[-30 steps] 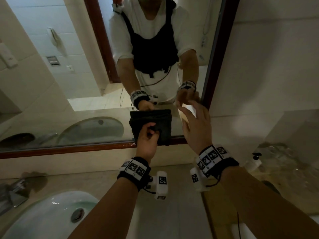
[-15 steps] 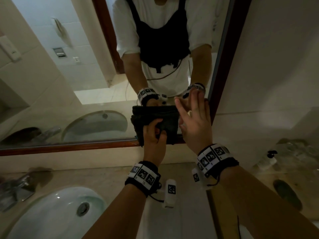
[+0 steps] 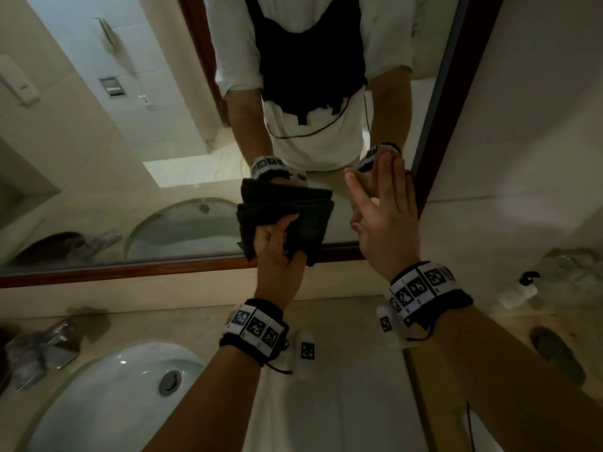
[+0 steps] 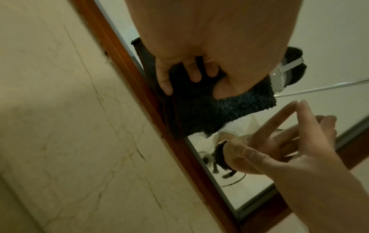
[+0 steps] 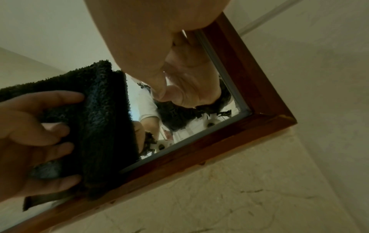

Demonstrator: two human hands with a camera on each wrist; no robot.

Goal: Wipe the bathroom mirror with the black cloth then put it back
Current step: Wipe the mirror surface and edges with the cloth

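Black cloth (image 3: 287,220) sits bunched in the left hand's (image 3: 277,252) curled fingers, pressed on the mirror (image 3: 182,190) just above its wooden frame (image 3: 130,267). Right hand (image 3: 385,220) rests flat-fingered on the glass and risks leaving smudges, while the cloth could snag the frame.

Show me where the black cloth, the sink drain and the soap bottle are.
black cloth (image 3: 313,220): head view, on its folded middle.
sink drain (image 3: 170,382): head view, on the metal plug.
soap bottle (image 3: 518,296): head view, on its body.

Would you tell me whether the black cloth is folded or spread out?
Folded: the black cloth shows stacked layers along its edge where the left hand grips it against the mirror.
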